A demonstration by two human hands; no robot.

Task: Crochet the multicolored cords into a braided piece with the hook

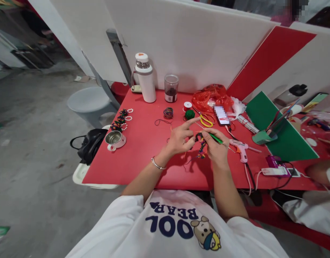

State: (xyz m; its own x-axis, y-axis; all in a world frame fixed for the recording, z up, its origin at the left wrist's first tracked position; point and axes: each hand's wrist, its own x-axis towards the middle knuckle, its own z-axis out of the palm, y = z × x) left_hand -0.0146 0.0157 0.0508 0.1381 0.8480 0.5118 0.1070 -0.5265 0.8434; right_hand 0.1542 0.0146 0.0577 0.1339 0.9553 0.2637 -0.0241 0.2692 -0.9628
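Observation:
A crochet hook with a green handle is gripped in my right hand, its thin metal shaft angled up to the left. Between my hands hangs a small piece of dark multicoloured crochet. My left hand pinches the near end of this piece, with the index finger stretched out toward the hook's tip. A loose strand trails below the work. Beyond my hands lie a ball of multicoloured yarn, a green yarn ball and yellow-handled scissors.
On the red table stand a white thermos, a clear jar and a metal cup. A pink glue gun, cables, a phone and a red plastic bag lie right. Another person's arm shows at far right.

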